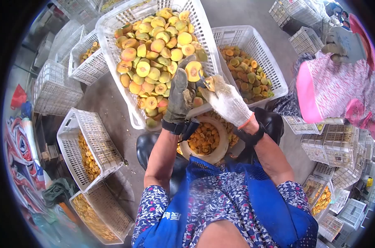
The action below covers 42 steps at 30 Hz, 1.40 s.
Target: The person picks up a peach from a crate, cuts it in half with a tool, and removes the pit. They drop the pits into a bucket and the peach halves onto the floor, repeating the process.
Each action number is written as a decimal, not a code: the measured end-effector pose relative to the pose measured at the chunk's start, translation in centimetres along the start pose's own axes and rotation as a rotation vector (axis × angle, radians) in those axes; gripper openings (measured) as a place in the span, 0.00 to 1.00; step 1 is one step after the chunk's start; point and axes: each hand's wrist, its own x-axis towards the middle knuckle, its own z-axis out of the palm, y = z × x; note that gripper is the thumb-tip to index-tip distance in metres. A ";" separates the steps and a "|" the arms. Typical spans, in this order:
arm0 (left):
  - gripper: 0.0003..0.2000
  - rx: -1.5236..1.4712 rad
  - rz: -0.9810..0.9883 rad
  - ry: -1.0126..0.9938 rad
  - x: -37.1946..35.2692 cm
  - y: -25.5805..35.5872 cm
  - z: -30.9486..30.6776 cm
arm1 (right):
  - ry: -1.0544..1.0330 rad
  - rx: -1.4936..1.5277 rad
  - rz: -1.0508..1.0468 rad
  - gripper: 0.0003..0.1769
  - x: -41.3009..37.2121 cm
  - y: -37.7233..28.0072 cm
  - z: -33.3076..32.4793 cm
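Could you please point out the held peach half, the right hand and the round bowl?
peach half [193, 70], head view, its cut yellow face.
right hand [226, 101], head view, back of the white glove.
round bowl [208, 158], head view, its near rim.

The only lettering I can see is a small white print [171, 215] on my blue fabric apron [259, 204], at its left side, too blurred to read.

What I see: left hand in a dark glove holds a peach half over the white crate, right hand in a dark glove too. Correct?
Not quite. The right hand, gripping a small tool, wears a white knit glove, not a dark one, as the head view shows. The rest stands: the left hand, dark-gloved, holds the peach half over the white crate.
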 end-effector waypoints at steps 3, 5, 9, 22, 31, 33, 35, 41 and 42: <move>0.29 0.089 0.045 0.029 0.0 -0.6 0.3 | 0.046 -0.262 -0.128 0.09 -0.2 0.2 1.7; 0.30 0.112 0.048 0.025 -0.2 -0.9 0.3 | 0.054 -0.250 -0.080 0.09 -0.3 0.1 2.3; 0.28 0.257 0.144 0.020 0.0 -2.2 0.0 | 0.087 -0.124 0.041 0.09 -0.1 -0.2 3.1; 0.24 0.201 0.116 0.087 -1.2 -3.8 -0.9 | -0.162 0.116 0.108 0.12 -0.5 -1.3 3.2; 0.27 0.068 -0.145 0.128 -1.0 -3.6 -0.7 | -0.206 0.772 0.575 0.16 -0.8 -1.8 1.6; 0.26 0.016 -0.122 0.201 -1.1 -3.8 -0.8 | -0.168 0.719 0.545 0.17 -1.0 -1.9 2.2; 0.24 -0.095 -0.173 0.205 -1.7 -3.4 -0.9 | -0.243 0.825 0.593 0.18 -1.0 -2.0 2.4; 0.24 -0.090 -0.180 0.094 -0.9 -3.4 -1.1 | -0.549 1.064 0.802 0.16 -0.8 -1.0 0.8; 0.24 -0.015 -0.160 0.020 -0.8 -3.4 -1.3 | -0.523 1.008 0.690 0.16 -0.9 -0.3 1.1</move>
